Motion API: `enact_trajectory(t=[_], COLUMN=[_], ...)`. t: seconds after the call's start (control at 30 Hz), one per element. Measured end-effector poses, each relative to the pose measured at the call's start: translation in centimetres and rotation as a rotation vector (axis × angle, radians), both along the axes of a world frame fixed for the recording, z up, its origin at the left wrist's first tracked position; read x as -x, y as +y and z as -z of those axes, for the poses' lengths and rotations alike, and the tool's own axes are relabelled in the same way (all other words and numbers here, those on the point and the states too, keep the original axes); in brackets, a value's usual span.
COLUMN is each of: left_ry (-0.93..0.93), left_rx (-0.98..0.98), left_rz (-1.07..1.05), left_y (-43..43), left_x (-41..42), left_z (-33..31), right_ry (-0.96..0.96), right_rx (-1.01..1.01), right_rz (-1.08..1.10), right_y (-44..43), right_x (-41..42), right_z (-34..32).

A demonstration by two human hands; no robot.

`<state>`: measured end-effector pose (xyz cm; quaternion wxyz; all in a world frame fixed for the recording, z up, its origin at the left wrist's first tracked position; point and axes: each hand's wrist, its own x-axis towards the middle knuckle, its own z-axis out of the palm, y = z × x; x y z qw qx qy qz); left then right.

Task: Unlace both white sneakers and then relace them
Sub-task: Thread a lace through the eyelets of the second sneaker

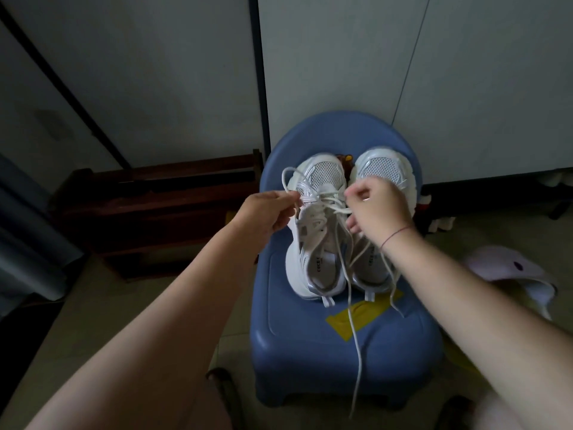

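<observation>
Head view: both white sneakers sit side by side on a blue plastic stool (341, 336), toes pointing away from the person, heels toward them. Work is on the left sneaker (313, 231); the right sneaker (384, 172) is partly hidden under the right hand.

Left hand (266, 212) is off the shoe's outer side, fingers pinched shut on a lace (290, 178) that loops up and back down toward the eyelets. Right hand (376, 206) hovers over the gap between the shoes, fingers curled closed on lace at the inner eyelet row; I can't tell exactly which strand. A long free lace end (356, 346) hangs off the stool's front.

Key relation: shoe's long axis runs away from the person, and the hands hold lace out to either side, across that axis. Eyelets lie between the two hands, roughly equally near. Judgement: upper rows loose, lower crossings still threaded.
</observation>
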<state>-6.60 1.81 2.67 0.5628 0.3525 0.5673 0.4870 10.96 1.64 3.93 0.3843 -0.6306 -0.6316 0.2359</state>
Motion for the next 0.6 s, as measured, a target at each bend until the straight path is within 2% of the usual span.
enact_trajectory(t=[0.1,0.17,0.23,0.33,0.47,0.6], left_ry=[-0.123,-0.125,-0.094,0.013,0.126,0.187], left_rx=[0.042,0.044,0.034,0.016,-0.02,-0.032], left_rz=[-0.095,-0.081,-0.068,-0.069,-0.081,-0.085], left_y=[0.7,0.8,0.8,0.9,1.2,1.2], left_x=[-0.7,-1.4,-2.0,-2.5,-2.6,-2.4], left_z=[1.3,1.9,2.3,3.0,3.3,3.3], right_ry=[-0.121,-0.271,-0.287,-0.2,0.003,0.152], right_rx=[0.099,0.162,0.204,0.293,0.56,0.613], right_rz=[-0.121,-0.128,-0.119,-0.143,-0.16,-0.169], right_y=[-1.7,-1.9,-1.3,-0.5,0.1,0.6], right_x=[1.8,2.1,2.0,2.1,1.7,1.4], right_z=[0.7,0.5,0.4,0.3,0.2,0.3])
